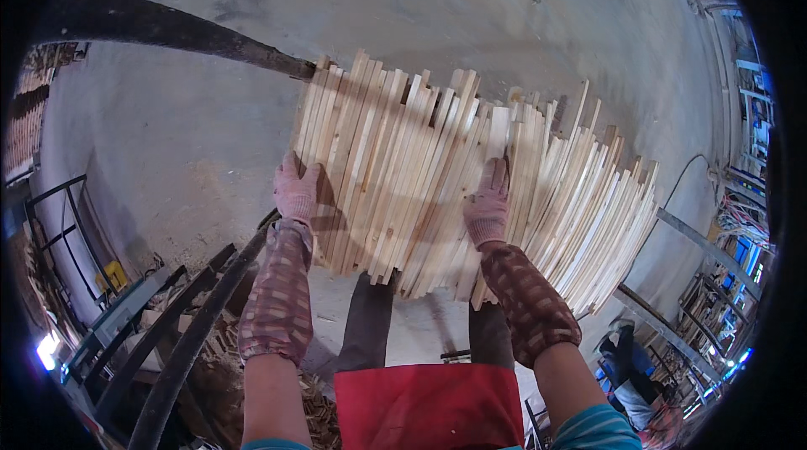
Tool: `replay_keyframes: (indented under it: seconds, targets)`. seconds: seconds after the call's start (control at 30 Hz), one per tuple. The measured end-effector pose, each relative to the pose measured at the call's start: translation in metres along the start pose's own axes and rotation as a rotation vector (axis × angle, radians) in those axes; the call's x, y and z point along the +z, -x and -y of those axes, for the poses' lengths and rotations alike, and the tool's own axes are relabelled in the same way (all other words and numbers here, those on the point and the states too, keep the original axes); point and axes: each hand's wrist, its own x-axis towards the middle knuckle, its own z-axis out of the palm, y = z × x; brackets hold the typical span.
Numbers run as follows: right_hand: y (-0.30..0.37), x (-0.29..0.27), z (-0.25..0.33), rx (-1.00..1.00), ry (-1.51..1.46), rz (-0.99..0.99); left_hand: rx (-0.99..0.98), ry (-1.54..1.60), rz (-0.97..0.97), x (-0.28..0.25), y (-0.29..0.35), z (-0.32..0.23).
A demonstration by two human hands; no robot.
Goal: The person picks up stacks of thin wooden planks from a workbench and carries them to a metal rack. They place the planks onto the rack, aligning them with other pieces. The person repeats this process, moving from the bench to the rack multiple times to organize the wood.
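Note:
A wide row of pale wooden strips (pixel 395 173) lies side by side in front of me, their far ends uneven. My left hand (pixel 297 191), in a pink knit glove, rests against the row's left edge. Its thumb and fingers are apart, with the thumb beside the outermost strip. On the right, my right hand (pixel 487 205), gloved alike, lies over the strips with its fingers stretched forward. A broader, lighter strip (pixel 500 126) sits just beyond those fingertips. Right of this hand, the strips slant and fan out toward the right end. What supports the row is mostly hidden.
A dark bar (pixel 176 30) reaches the row's far left corner. Dark metal rails (pixel 197 349) stand at lower left above scattered wood offcuts (pixel 223 349). Grey floor (pixel 168 131) surrounds the row. Metal bars (pixel 672 336) run at right, near another person (pixel 630 366) at lower right.

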Motion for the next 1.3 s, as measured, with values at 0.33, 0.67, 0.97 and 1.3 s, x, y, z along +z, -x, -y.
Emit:
replay_keyframes:
  seconds: [0.33, 0.67, 0.97, 1.3]
  targets:
    - [-0.027, -0.032, 0.029, 0.473, -0.027, 0.310, -0.091, 0.501, 0.182, -0.015, -0.030, 0.011]
    - [-0.075, -0.081, 0.265, 0.267, -0.954, 0.749, -0.314, 0.744, 0.463, -0.032, -0.047, 0.048]
    - [-0.076, 0.006, 0.271, -0.233, -0.755, 0.298, 0.001, 0.452, 0.459, -0.034, -0.050, 0.025]
    - [0.049, -0.027, -0.008, 0.288, -0.292, -0.280, -0.116, 0.865, 0.402, 0.006, -0.047, 0.039]
